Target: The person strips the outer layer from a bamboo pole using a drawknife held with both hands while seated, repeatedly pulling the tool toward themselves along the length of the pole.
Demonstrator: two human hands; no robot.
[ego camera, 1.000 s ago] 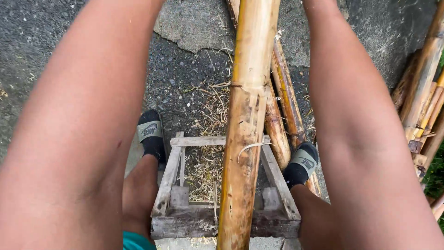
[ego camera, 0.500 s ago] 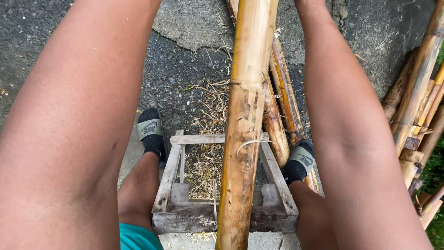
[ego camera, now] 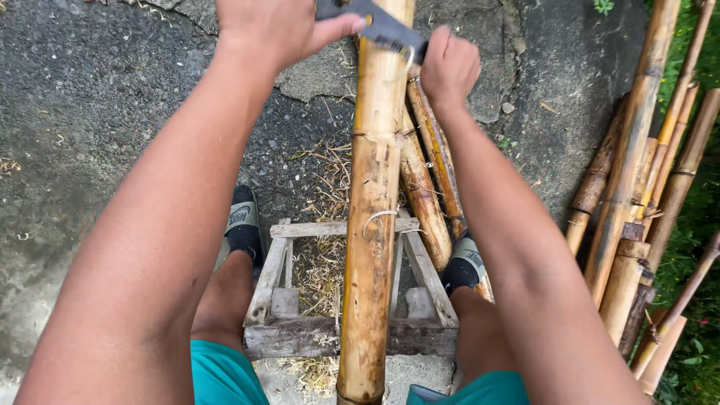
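Straddling: a low, weathered grey wooden frame stand [ego camera: 330,330] sits between the person's knees, feet in black slide sandals [ego camera: 241,225] planted either side, likely to steady it.
Pole: a long yellow-brown bamboo pole [ego camera: 373,225] lies lengthwise over the stand, running away from the body.
Blade: a dark flat metal blade [ego camera: 379,22] lies crosswise on the pole's far part.
Hands: left hand [ego camera: 274,26] and right hand [ego camera: 448,67] are each closed around an end of the blade, apparently so it can be drawn along the pole.
Ground: cracked grey pavement [ego camera: 90,112] with dry shavings under the stand.
Surroundings: more bamboo poles [ego camera: 637,187] lie at right, beside green grass [ego camera: 701,202].
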